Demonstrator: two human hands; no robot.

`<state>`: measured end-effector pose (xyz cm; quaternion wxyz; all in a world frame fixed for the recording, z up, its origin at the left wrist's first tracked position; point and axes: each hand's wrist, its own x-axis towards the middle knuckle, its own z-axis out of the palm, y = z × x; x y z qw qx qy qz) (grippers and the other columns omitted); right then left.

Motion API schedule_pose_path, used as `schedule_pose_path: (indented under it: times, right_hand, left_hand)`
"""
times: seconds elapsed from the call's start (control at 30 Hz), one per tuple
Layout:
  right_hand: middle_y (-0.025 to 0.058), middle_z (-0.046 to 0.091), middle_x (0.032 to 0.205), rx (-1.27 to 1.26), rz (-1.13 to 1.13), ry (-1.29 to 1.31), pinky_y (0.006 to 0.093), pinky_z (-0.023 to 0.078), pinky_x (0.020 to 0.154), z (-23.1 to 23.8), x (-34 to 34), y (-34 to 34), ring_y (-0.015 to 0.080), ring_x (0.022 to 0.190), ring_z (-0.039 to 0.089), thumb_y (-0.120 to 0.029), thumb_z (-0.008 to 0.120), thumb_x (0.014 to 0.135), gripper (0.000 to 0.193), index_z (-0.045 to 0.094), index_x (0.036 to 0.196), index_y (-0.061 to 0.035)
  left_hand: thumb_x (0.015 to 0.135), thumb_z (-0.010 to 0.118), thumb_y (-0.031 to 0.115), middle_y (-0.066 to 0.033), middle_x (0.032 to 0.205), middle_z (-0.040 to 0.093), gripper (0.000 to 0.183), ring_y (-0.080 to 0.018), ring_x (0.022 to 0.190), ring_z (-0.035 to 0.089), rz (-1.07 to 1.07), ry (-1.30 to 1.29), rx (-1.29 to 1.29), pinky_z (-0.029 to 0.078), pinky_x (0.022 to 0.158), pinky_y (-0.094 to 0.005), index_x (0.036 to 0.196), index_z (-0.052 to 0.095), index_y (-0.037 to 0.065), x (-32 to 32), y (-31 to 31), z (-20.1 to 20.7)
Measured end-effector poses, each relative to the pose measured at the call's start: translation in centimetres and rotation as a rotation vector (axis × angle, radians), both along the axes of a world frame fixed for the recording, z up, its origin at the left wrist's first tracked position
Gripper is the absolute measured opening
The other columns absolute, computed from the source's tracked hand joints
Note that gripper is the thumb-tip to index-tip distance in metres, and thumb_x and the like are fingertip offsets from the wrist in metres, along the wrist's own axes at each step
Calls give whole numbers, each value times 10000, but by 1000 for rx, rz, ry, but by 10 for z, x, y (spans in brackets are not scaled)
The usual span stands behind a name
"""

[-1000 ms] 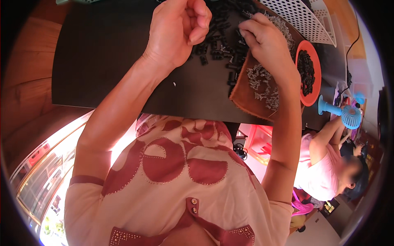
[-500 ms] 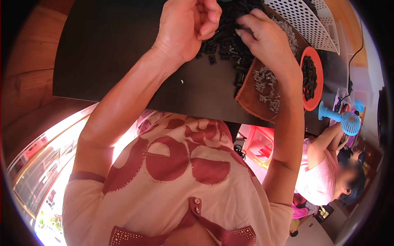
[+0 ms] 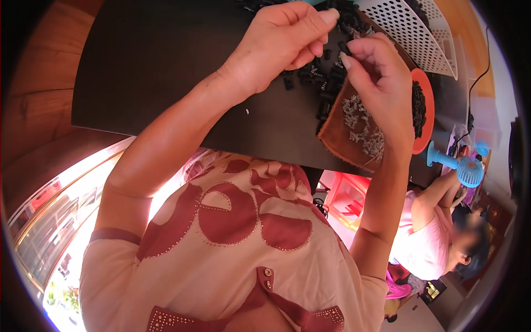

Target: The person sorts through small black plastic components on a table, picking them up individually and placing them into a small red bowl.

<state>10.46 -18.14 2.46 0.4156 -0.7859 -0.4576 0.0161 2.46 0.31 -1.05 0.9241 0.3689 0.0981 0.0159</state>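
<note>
Right hand (image 3: 381, 77) is curving over the springs' side of the table (image 3: 166, 66), its thumb and forefinger bending toward each other. Left hand (image 3: 287, 41) is hovering just left and farther off, thumb lying along bent fingers. Dark clutter is backing both sets of fingertips, so I cannot tell whether either is clamping a piece. Hands are keeping close together, probably for fine fingertip handling.

Black parts (image 3: 326, 88) are lying loose below and beyond the fingers, seemingly for short reaches. Springs (image 3: 362, 124) are sitting on a brown cloth (image 3: 334, 130) near the right wrist; its nap is likely stopping them rolling. Farther right, a red bowl (image 3: 430, 113) is containing more dark pieces. A white basket (image 3: 406, 33) is standing at the far right.
</note>
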Motion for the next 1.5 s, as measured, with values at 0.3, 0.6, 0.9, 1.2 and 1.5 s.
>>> schedule_pose_path:
  times: [0.3, 0.6, 0.9, 1.2, 1.5]
  right_hand:
    - [29, 527, 811, 97, 23, -58, 234, 388, 515, 13, -18, 7, 89, 580, 474, 27, 700, 801, 171, 615, 937, -32]
    - [30, 534, 808, 32, 7, -127, 241, 414, 548, 17, -17, 6, 100, 610, 494, 25, 697, 816, 188, 629, 982, -30]
    - [93, 582, 839, -240, -96, -104, 304, 468, 689, -1, 23, -26, 221, 747, 593, -45, 636, 890, 108, 629, 993, -16]
    - [118, 598, 907, -319, -95, -298, 422, 491, 725, -18, 39, -9, 345, 839, 616, -77, 594, 884, 93, 634, 963, -46]
    - [150, 615, 896, -506, -152, -465, 448, 479, 753, -31, 64, 25, 363, 862, 612, -173, 590, 887, 159, 627, 915, -21]
  left_hand:
    - [1004, 520, 449, 1, 726, 591, 416, -47, 593, 505, -101, -185, 509, 379, 509, -199, 889, 623, 63, -11, -9, 9]
    - [1014, 533, 343, -3, 727, 586, 320, -62, 593, 501, -22, -220, 508, 369, 499, -213, 874, 610, 66, -7, -11, 5]
    - [1027, 509, 219, -55, 793, 626, 212, -107, 573, 526, 50, -98, 90, 386, 495, -222, 930, 585, 47, 0, -3, -3]
    - [1000, 509, 164, -95, 810, 626, 179, -158, 584, 544, 110, -112, -49, 407, 498, -259, 904, 561, 22, 0, 3, -2]
    - [994, 518, 171, -89, 776, 630, 182, -143, 541, 527, 102, -40, -48, 382, 464, -251, 897, 562, 24, -1, 7, -5]
